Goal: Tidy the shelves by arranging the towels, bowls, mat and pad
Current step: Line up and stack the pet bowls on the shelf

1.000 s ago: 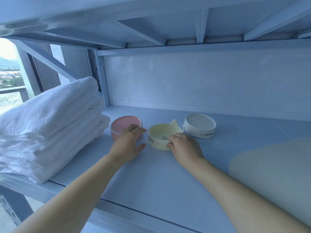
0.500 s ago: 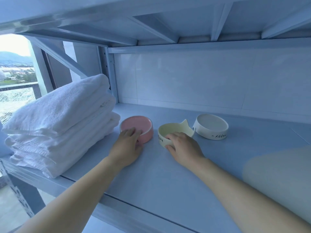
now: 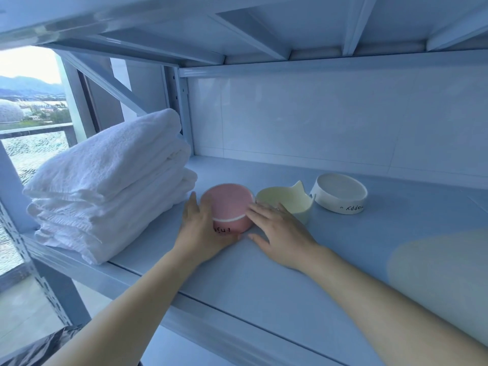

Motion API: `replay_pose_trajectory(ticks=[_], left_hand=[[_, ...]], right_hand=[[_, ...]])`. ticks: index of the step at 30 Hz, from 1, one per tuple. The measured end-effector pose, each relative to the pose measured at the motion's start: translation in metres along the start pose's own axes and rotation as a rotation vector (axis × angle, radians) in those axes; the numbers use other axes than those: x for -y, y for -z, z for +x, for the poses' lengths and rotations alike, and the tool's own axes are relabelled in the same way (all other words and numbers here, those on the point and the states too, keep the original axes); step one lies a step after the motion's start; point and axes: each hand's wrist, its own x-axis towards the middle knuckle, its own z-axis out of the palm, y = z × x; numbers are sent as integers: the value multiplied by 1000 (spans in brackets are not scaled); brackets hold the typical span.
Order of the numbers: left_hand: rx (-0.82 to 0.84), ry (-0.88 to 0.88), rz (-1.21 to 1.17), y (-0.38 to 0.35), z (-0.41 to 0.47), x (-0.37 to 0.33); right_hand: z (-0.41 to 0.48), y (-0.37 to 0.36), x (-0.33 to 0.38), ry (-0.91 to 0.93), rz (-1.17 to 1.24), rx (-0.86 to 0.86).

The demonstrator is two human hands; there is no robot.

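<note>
A pink bowl sits on the pale blue shelf, tipped with its far rim raised, lettering on its near side. My left hand cups it from the left and front, thumb up along its side. My right hand lies flat beside it, fingers spread, fingertips touching its right rim. A yellow bowl with cat ears stands just behind my right hand. A white bowl stands further right. Folded white towels are stacked at the shelf's left end.
A pale, blurred rounded shape fills the shelf's right front. The upper shelf's underside hangs low overhead. A metal upright stands behind the towels. A window with a railing is to the left.
My right hand left the yellow bowl and moved left to the pink bowl. My left hand slid around the pink bowl, which now tips up. The camera moved closer.
</note>
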Motion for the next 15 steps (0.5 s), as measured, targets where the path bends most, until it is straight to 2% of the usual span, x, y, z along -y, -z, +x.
replay_pose_trajectory(ticks=[5,15], left_hand=[[-36,-5,-166,-4,4,2],[-144,-84,-201,13,0,-5]], right_hand=[[-3,2,1,-35,98,-32],[-9,3,-2,-25,173,-85]])
